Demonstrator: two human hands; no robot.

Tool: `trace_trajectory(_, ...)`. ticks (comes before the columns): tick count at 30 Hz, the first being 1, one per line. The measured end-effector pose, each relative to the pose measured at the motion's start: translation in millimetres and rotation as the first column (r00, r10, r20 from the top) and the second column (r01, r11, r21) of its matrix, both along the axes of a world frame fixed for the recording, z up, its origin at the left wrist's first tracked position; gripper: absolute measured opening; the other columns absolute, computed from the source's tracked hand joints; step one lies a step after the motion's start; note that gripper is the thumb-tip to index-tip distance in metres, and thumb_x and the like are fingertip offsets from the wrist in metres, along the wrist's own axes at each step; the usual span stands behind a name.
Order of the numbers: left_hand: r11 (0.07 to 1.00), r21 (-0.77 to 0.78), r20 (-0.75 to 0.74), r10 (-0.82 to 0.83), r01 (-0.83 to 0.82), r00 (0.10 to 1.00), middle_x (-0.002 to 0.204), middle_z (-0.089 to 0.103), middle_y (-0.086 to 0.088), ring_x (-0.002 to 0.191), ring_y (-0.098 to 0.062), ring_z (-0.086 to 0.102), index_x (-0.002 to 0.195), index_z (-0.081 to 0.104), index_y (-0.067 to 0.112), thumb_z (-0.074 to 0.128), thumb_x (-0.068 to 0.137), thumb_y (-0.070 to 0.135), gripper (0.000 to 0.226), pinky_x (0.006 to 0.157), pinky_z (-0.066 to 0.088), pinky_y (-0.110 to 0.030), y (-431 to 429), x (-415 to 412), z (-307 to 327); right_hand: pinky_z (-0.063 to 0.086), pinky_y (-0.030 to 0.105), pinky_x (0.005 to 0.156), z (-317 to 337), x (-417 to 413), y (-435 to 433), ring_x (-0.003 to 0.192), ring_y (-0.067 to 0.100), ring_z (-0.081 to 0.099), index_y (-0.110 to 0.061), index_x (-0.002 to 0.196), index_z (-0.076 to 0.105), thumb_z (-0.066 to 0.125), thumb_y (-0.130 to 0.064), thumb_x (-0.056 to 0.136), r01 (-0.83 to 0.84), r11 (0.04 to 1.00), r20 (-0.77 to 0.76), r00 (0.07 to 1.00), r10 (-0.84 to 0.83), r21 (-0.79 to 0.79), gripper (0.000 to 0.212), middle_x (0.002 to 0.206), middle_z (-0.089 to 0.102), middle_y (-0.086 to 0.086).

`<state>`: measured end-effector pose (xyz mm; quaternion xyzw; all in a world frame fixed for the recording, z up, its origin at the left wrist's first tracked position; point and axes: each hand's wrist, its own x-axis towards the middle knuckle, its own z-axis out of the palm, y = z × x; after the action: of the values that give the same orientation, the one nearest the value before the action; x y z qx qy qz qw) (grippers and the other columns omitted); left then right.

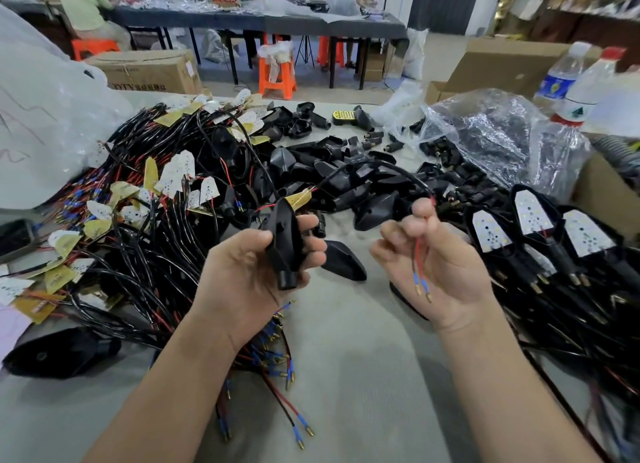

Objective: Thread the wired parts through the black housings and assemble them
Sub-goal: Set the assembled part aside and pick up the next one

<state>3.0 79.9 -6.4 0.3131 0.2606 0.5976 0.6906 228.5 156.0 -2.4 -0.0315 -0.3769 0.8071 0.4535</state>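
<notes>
Two hands over worktop | left hand grips black housing | right hand pinches wire | wired parts heaped at left edge

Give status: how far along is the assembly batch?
Done: finished black housings with white LED boards stacked right. In hand: left hand grips a black housing; right hand holds its red-and-black wire ends. Left: big pile of wired boards and empty housings.

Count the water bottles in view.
2, both at the far right edge of the table: a blue-labelled bottle behind, and a red-capped bottle beside it, nearer. Others may be hidden behind the plastic bag.
</notes>
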Motion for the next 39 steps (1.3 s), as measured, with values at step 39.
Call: trace_trajectory(39,0.961,-0.078,-0.442,0.206,-0.266,0.873,0.111,0.078,-0.006,0.088,-0.019,0.077,0.124,0.073,0.025,0.067,0.081,0.043,0.047,0.061,0.058,-0.022,6.2,24.5,-4.9,0.064,0.039,0.066,-4.4,-50.5,-20.1,0.064,0.028,0.075,-0.010,0.083,0.069,0.069,-0.001,0.084,0.486,0.759,0.577,0.498,-0.648,0.433,0.010,0.068,0.074,0.011)
